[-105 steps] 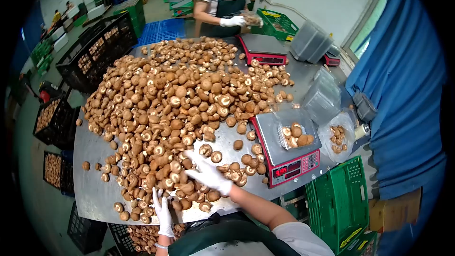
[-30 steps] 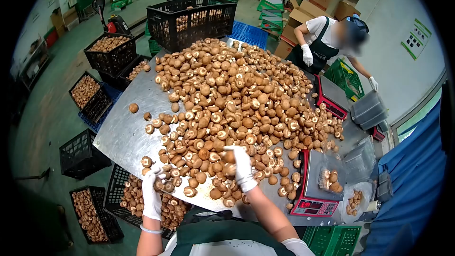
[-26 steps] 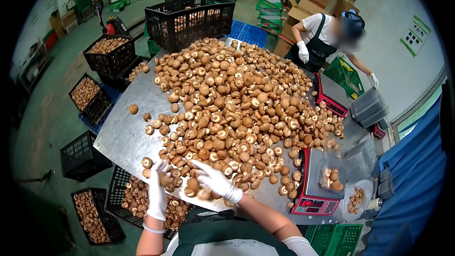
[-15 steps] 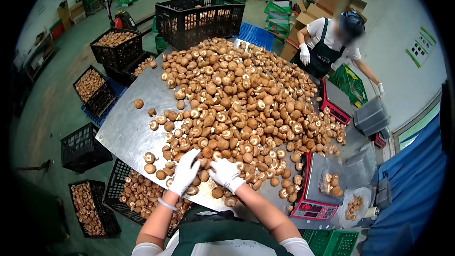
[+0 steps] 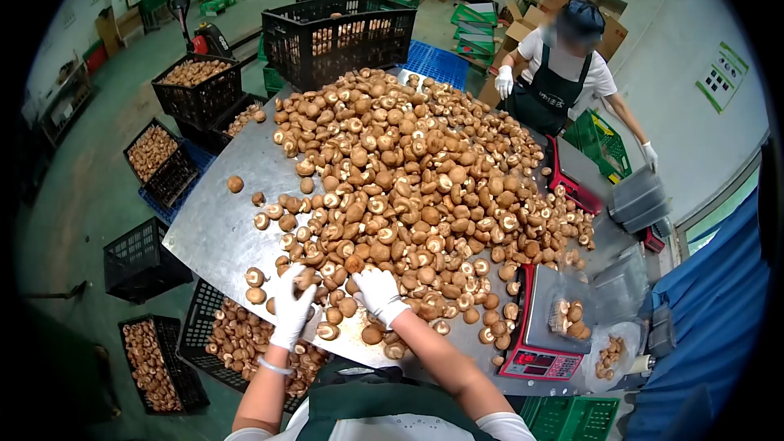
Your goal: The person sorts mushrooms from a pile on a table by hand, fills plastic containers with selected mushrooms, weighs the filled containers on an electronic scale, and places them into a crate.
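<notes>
Brown shiitake mushrooms (image 5: pixel 408 171) lie in a large heap on the metal table (image 5: pixel 212 220). My left hand (image 5: pixel 291 306), in a white glove, is at the heap's near left edge. A mushroom (image 5: pixel 306 278) sits between its fingers and thumb. My right hand (image 5: pixel 380 296), gloved too, reaches into the near side of the heap with fingers bent and close together. Its fingertips are on a mushroom (image 5: pixel 354 264); the undersides of the fingers are hidden. A few loose mushrooms (image 5: pixel 372 334) lie between my wrists.
A red scale (image 5: pixel 539 363) with a filled clear box (image 5: pixel 572 318) stands right. Clear boxes (image 5: pixel 641 196) are stacked beyond. A black crate of mushrooms (image 5: pixel 237 343) sits below the left edge; another crate (image 5: pixel 335 41) stands at the far end. A co-worker (image 5: pixel 555 82) stands far right.
My left hand has moved left, away from my right hand, and its fingers now curl at a mushroom. My right hand has shifted only slightly. The co-worker has turned and leaned differently.
</notes>
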Motion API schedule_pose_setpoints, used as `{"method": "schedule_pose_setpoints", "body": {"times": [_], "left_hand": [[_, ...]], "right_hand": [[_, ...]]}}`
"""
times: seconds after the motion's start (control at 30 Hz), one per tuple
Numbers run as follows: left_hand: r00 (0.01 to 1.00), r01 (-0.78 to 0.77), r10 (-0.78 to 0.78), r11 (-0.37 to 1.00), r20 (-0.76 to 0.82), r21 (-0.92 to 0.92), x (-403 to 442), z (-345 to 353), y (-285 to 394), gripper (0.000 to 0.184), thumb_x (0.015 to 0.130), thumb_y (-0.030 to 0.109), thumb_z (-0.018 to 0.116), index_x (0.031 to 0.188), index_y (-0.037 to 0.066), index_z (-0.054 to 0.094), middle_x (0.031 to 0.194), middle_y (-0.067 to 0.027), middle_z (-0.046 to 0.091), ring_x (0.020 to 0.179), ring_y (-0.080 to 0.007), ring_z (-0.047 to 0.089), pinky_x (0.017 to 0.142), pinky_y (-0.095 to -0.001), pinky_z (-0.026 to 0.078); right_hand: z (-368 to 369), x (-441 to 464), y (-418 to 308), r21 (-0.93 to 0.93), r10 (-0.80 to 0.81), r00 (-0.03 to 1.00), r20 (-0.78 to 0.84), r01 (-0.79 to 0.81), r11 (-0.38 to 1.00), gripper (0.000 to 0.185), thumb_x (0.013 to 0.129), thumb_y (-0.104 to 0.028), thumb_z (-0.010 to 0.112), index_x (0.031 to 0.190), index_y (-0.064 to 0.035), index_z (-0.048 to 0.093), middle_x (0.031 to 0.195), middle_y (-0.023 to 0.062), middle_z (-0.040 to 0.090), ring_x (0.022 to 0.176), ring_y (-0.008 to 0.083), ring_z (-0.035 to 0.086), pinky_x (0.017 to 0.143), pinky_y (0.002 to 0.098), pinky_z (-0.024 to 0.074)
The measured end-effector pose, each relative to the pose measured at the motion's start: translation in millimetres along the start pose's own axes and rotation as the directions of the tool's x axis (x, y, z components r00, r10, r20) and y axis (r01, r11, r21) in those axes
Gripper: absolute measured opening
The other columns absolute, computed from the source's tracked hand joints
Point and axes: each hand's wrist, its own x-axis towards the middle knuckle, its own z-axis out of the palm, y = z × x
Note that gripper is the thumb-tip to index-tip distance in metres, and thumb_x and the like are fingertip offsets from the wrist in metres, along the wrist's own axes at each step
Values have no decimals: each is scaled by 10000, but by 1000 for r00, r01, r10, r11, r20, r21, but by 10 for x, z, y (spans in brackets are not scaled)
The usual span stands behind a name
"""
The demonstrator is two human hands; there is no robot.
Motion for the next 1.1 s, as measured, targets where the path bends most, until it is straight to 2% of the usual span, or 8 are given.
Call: {"method": "schedule_pose_setpoints", "body": {"times": [0.1,0.27,0.43,0.5,0.7,0.77,0.8,1.1], "left_hand": [[965,164,-192,974,-180,-158,-114,-371,-103,431,788,74,683,1193,-3,555,1198,-129,566,1112,-259,544,979,-351,412],[979,93,-14,920,-205,380,-474,-975,-720,543,709,18,704,1214,-33,511,1186,-208,552,1126,-350,530,978,-389,421],[984,-47,131,845,-121,533,-483,-998,-217,598,652,36,738,1201,-24,506,1137,-210,554,1066,-369,536,943,-416,426],[997,-17,37,965,-72,261,-421,-860,-38,494,695,46,706,1155,-20,538,1058,-196,584,973,-346,572,880,-394,458],[963,-219,214,976,165,17,-288,-360,396,485,808,89,667,1251,-15,498,1161,-133,586,1105,-262,575,899,-341,482],[855,382,-94,779,509,-497,-325,-363,577,727,833,27,653,1463,48,290,1483,-114,339,1302,-177,372,909,-199,447],[926,100,88,881,367,-462,-385,-264,438,728,832,22,644,1465,43,285,1440,-129,397,976,-147,531,763,-201,482],[962,182,-68,882,266,-435,-397,-391,498,636,841,92,642,1406,24,360,1292,-129,504,1132,-218,541,897,-302,481]], "right_hand": [[-111,30,114,303,113,988,103,-139,943,373,771,-310,694,1086,-120,627,948,113,671,876,285,646,773,372,517],[-72,59,358,967,57,970,237,-241,84,362,927,-260,579,1179,-2,596,1102,35,651,992,138,592,881,262,461],[-287,75,179,764,-63,955,289,-270,-586,314,962,-238,510,1164,-12,595,1066,51,650,927,154,628,803,283,521],[-215,67,74,641,13,919,394,-265,-721,320,957,-250,523,1155,-8,590,1018,86,663,840,203,656,733,312,549],[425,-73,-241,636,-40,918,395,-305,-709,387,945,-273,524,1225,-6,536,1142,146,611,992,270,623,830,375,545],[586,-195,-428,739,13,958,286,-212,-640,413,949,-284,510,1241,8,518,1190,162,582,1043,279,607,845,383,539],[437,-186,-521,698,-13,946,325,-249,-671,417,949,-286,510,1245,9,514,1193,165,578,1047,282,605,848,382,538],[-5,-230,-742,631,-51,921,386,-304,-713,457,945,-296,512,1280,13,473,1225,189,546,1080,310,586,872,378,525]]}}
